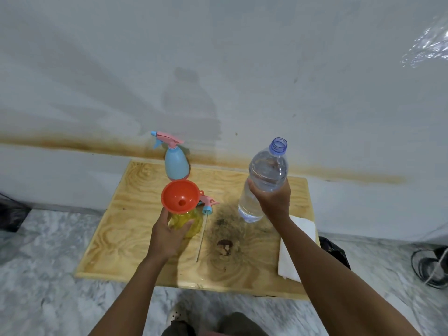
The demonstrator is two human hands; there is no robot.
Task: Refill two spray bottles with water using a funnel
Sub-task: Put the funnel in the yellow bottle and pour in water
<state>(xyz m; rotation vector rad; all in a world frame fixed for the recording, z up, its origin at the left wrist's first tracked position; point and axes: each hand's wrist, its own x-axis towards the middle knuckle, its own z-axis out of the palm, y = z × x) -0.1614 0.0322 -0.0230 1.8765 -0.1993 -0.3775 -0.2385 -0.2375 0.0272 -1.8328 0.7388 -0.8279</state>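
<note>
Head view: the left hand (167, 235) grips the yellow spray bottle (191, 224), which stands upright on the plywood table (116, 229) with the orange funnel (180, 195) seated in its neck, mouth up. The right hand (272, 198), well apart, grips an uncapped water bottle (266, 170), its long axis near upright and its mouth leaning slightly right. The blue spray bottle (176, 163) stands at the far edge, nozzle pointing left, against a rust-stained white wall (315, 93); the floor (48, 299) is marbled.
</note>
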